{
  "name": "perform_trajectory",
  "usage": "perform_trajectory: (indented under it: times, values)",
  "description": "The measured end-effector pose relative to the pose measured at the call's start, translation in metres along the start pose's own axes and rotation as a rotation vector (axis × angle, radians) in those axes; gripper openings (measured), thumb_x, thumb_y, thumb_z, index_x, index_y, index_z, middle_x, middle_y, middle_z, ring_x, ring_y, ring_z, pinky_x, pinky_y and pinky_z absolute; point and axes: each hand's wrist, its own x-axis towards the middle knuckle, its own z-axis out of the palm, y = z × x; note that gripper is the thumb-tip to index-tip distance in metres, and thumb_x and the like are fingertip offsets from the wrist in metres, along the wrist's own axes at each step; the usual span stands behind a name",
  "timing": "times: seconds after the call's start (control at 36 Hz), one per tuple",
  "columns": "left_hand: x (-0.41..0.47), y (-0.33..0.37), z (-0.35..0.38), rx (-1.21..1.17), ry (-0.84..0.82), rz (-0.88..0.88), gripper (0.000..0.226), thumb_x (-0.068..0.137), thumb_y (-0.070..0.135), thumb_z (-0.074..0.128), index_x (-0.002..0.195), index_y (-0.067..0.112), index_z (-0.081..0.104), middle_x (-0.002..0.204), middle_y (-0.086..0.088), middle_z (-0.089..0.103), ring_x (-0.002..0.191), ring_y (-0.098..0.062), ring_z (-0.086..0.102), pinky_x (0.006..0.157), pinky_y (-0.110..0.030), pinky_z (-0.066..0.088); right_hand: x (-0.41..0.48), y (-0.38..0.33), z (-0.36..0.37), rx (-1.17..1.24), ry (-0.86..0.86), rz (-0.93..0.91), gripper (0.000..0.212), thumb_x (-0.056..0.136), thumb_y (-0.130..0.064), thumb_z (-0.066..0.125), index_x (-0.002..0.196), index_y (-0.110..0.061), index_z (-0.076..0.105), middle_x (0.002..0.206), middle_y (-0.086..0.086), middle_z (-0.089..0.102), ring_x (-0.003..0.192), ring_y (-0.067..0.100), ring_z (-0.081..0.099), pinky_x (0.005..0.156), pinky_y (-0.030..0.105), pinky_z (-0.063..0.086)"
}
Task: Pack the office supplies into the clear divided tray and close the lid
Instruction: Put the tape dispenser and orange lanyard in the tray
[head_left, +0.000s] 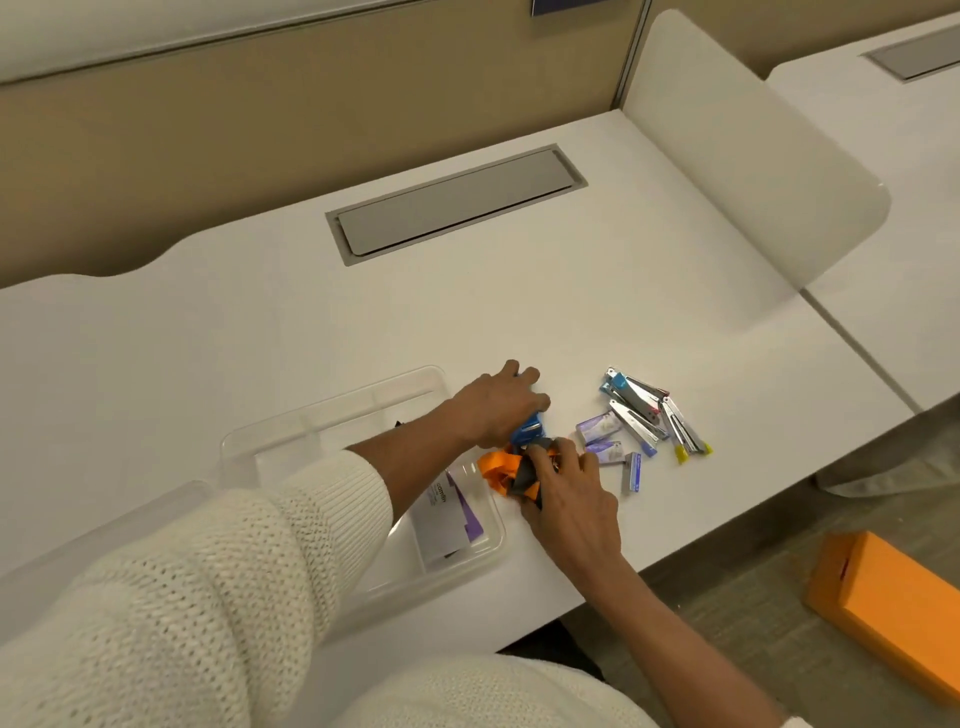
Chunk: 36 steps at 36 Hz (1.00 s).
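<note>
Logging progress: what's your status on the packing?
Left hand on blue stapler. Right hand gripping orange bundle. Tray open, staplers still out.

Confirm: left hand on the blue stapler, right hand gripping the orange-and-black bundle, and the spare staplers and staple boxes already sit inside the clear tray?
Not quite. The head view shows the spare staplers and staple boxes lying loose on the desk, to the right of the clear tray, not inside it. The rest holds: left hand on the blue stapler, right hand gripping the orange-and-black bundle.
</note>
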Motion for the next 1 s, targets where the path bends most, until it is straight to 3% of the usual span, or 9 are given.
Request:
perform_trajectory:
  times: [0.17,0.36,0.44,0.58,0.78,0.92,1.0]
  values:
    - [0.001,-0.002,-0.004,-0.006,0.045,0.029,0.048,0.086,0.013,0.077,0.130,0.018,0.058,0.134,-0.010,0.049,0.123,-0.030,0.045,0.083,-0.045,0.056,0.008,0.005,0.003,0.083,0.011,0.000,0.039,0.099,-0.042,0.063,0.136,-0.033,0.056,0.142,0.003,0.051,0.120,0.023,0.052,0.079,0.028,0.057]
    - [-0.009,-0.009,-0.014,0.009,0.165,0.022,0.054,0.087,0.008,0.074,0.135,0.021,0.054,0.137,-0.010,0.046,0.124,-0.031,0.043,0.083,-0.046,0.057,0.014,0.010,0.001,0.250,0.066,0.066,0.028,0.090,-0.033,0.076,0.116,-0.024,0.068,0.116,0.004,0.061,0.093,0.018,0.057,0.070,0.026,0.054]
    - [-0.021,-0.015,-0.026,-0.015,0.242,-0.013,0.055,0.087,0.014,0.077,0.136,0.024,0.054,0.138,-0.008,0.045,0.124,-0.029,0.043,0.085,-0.044,0.057,0.012,0.016,-0.003,0.351,0.113,0.107,0.031,0.087,-0.027,0.080,0.116,-0.022,0.071,0.115,0.003,0.065,0.089,0.019,0.063,0.071,0.031,0.059]
    - [-0.063,-0.033,-0.047,-0.161,0.357,-0.127,0.057,0.084,0.018,0.082,0.135,0.025,0.056,0.139,-0.006,0.047,0.125,-0.026,0.043,0.090,-0.041,0.055,0.007,0.025,-0.017,0.466,0.216,0.157,0.035,0.081,-0.023,0.086,0.113,-0.025,0.073,0.110,-0.002,0.067,0.082,0.018,0.064,0.069,0.030,0.057]
    - [-0.144,-0.067,-0.039,-0.361,0.443,-0.369,0.061,0.077,0.011,0.086,0.130,0.027,0.063,0.130,0.002,0.051,0.114,-0.020,0.044,0.088,-0.034,0.050,-0.005,0.003,-0.058,0.631,0.279,0.091,0.038,0.078,-0.017,0.089,0.112,-0.023,0.072,0.105,-0.006,0.067,0.078,0.008,0.061,0.075,0.029,0.055]
    - [-0.193,-0.093,-0.014,-0.368,0.385,-0.445,0.062,0.074,0.010,0.087,0.128,0.031,0.064,0.129,0.005,0.052,0.113,-0.018,0.044,0.087,-0.027,0.039,-0.018,-0.038,-0.088,0.773,0.230,-0.034,0.050,0.078,-0.016,0.087,0.099,-0.051,0.057,0.095,-0.021,0.061,0.082,0.010,0.066,0.069,0.020,0.054]
    - [-0.211,-0.099,0.001,-0.348,0.346,-0.444,0.063,0.074,0.010,0.088,0.126,0.035,0.063,0.129,0.007,0.051,0.113,-0.017,0.044,0.086,-0.030,0.047,-0.023,-0.062,-0.097,0.827,0.164,-0.095,0.049,0.075,-0.020,0.086,0.095,-0.054,0.057,0.097,-0.024,0.064,0.087,0.004,0.065,0.070,0.014,0.048]
